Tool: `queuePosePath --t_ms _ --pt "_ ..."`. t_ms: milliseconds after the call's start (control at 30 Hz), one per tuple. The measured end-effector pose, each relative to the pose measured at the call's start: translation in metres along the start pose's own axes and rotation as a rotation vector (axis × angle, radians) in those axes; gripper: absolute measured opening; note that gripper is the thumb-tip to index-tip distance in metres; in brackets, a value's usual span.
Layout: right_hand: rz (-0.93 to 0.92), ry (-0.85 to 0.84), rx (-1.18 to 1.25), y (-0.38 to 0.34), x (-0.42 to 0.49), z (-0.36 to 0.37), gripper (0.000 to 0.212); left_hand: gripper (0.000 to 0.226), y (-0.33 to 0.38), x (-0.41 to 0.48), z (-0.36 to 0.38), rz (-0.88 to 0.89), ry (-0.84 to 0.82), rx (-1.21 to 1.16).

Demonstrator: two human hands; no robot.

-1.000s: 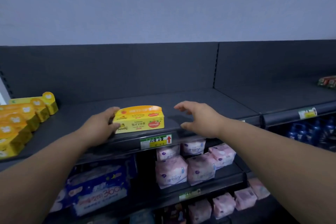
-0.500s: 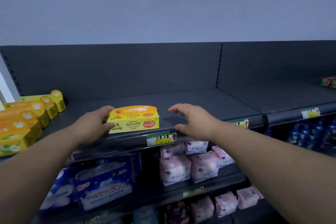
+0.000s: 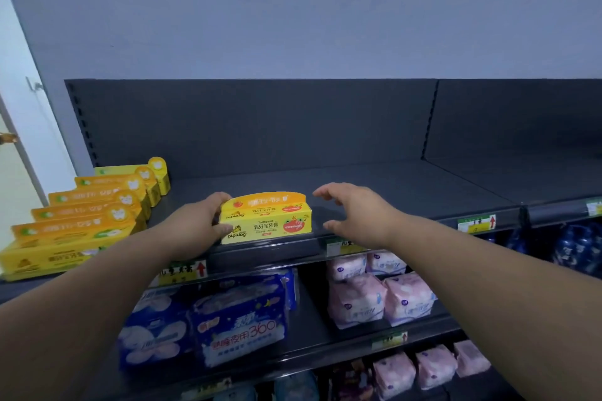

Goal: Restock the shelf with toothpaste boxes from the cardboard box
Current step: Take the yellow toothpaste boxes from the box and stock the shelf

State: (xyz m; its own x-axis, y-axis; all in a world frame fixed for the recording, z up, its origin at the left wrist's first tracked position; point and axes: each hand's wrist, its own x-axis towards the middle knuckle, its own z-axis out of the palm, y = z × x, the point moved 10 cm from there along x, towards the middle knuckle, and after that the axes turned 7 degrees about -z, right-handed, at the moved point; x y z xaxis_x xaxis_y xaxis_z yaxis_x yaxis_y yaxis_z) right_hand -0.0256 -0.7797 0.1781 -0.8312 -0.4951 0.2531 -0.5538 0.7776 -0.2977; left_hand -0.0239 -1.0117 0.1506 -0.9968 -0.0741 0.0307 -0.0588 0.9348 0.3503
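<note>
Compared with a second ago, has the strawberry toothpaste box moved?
Yes, left: the strawberry toothpaste box stood above the shelf-edge price tag before; now that tag lies past its right end.

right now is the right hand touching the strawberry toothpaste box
Apart. The head view shows a strip of dark shelf between the right hand and the right end of the strawberry toothpaste box; only the left hand grips it.

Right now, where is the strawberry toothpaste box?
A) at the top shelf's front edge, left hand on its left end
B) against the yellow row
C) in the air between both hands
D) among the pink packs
A: the strawberry toothpaste box stands at the front edge of the top shelf, the left hand gripping its left end, the right hand open and apart.
</note>
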Motion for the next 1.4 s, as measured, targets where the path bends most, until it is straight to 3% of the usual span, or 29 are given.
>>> queuePosePath --t_ms 233,333,433,533,667,1067,1400 --pt "0.06 0.029 -0.027 0.009 -0.017 -0.01 0.059 0.05 0.014 0.003 0.005 0.05 -0.012 0.013" --pt "0.083 0.03 -0.033 0.024 -0.031 -0.018 0.062 0.076 0.022 0.005 0.002 0.023 -0.001 -0.009" --pt "0.121 0.05 -0.038 0.046 -0.05 -0.032 0.065 0.098 0.052 0.002 -0.015 0.084 0.164 -0.035" --pt "0.168 0.073 -0.045 0.074 -0.078 -0.049 0.067 0.094 0.114 -0.007 -0.014 0.238 0.266 -0.022" --pt "0.248 0.088 -0.077 0.124 -0.135 -0.076 0.07 0.088 0.221 -0.023 0.026 0.423 0.251 0.015" --pt "0.718 0.114 -0.218 0.317 -0.428 -0.18 0.075 0.086 0.561 -0.137 0.207 0.793 -0.009 0.005" --pt "1.105 0.158 -0.238 0.414 -0.627 -0.217 0.07 0.083 0.723 -0.205 0.321 0.988 -0.189 0.004"
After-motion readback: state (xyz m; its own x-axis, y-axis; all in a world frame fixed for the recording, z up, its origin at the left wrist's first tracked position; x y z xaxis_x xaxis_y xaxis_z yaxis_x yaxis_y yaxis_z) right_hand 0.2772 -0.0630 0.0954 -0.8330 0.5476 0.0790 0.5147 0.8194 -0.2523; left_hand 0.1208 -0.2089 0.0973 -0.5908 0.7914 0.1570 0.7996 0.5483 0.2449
